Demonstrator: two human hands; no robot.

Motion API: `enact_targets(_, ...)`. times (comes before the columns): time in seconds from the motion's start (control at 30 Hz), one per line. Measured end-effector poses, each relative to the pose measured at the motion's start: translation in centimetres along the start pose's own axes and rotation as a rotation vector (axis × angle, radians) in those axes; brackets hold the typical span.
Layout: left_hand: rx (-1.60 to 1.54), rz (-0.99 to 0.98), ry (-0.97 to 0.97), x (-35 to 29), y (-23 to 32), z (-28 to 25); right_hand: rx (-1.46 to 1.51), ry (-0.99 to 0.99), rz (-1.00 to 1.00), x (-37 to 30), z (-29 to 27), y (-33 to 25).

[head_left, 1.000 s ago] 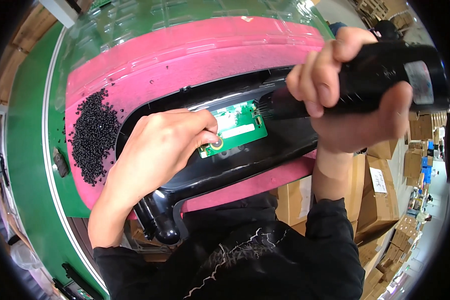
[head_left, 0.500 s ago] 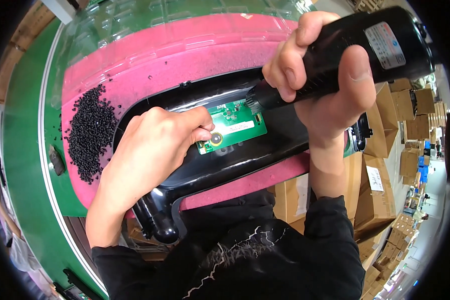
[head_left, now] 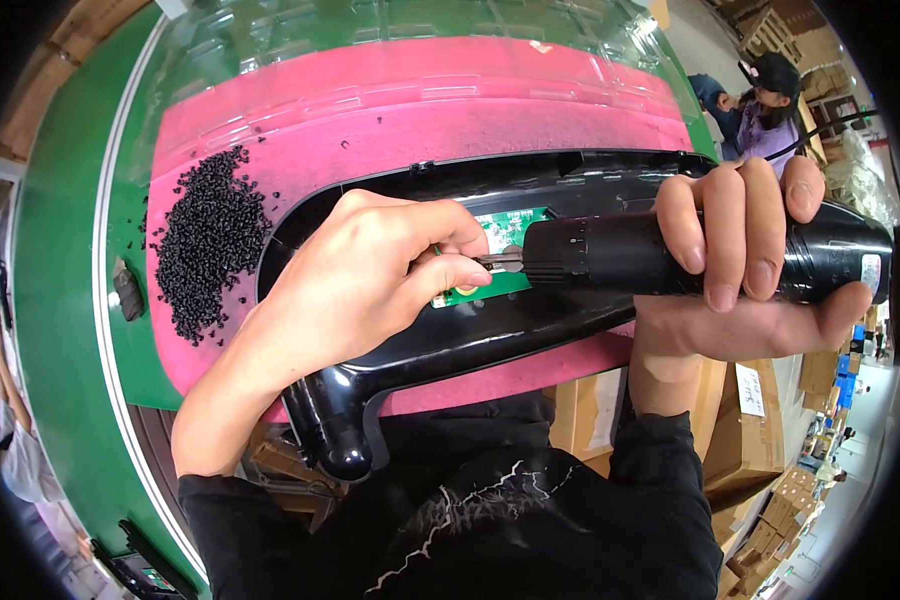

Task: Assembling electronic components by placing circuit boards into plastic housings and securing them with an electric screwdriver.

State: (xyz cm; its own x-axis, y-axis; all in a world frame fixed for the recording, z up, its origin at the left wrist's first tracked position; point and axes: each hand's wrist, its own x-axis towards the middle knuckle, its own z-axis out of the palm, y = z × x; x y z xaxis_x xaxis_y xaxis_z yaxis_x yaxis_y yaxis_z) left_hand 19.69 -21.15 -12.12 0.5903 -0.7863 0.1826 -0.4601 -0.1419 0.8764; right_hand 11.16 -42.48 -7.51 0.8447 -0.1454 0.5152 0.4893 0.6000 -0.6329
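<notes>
My right hand (head_left: 745, 240) is wrapped round a black electric screwdriver (head_left: 620, 250), which lies nearly level with its nose pointing left. At its metal tip (head_left: 503, 262) the thumb and forefinger of my left hand (head_left: 370, 265) are pinched together. Whatever they hold is too small to make out. Below both hands a green circuit board (head_left: 515, 225) sits inside a long black plastic housing (head_left: 410, 345); the left hand and the screwdriver cover part of the board.
A heap of small black screws (head_left: 205, 245) lies on the pink mat (head_left: 450, 395), left of the housing. Clear plastic trays (head_left: 420, 70) stand at the far side. A small dark lump (head_left: 127, 290) rests on the green table (head_left: 65, 250). Cardboard boxes (head_left: 735, 430) and a seated person (head_left: 770, 115) are at the right.
The screwdriver has swung from a slant to nearly level, its tip now meeting my left fingers. My left hand has come off the board and moved right. The view has shifted slightly.
</notes>
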Motion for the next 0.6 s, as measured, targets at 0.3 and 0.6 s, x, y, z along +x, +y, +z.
enact_targets(0.3, 0.031, 0.063, -0.051, 0.1, 0.2, 0.1, -0.061, -0.198, -0.018, 0.4, -0.7, 0.0)
enact_targets(0.6, 0.117, -0.019, -0.067, 0.2, 1.5, 0.0, -0.138, -0.476, -0.001, 2.6, -3.2, -1.2)
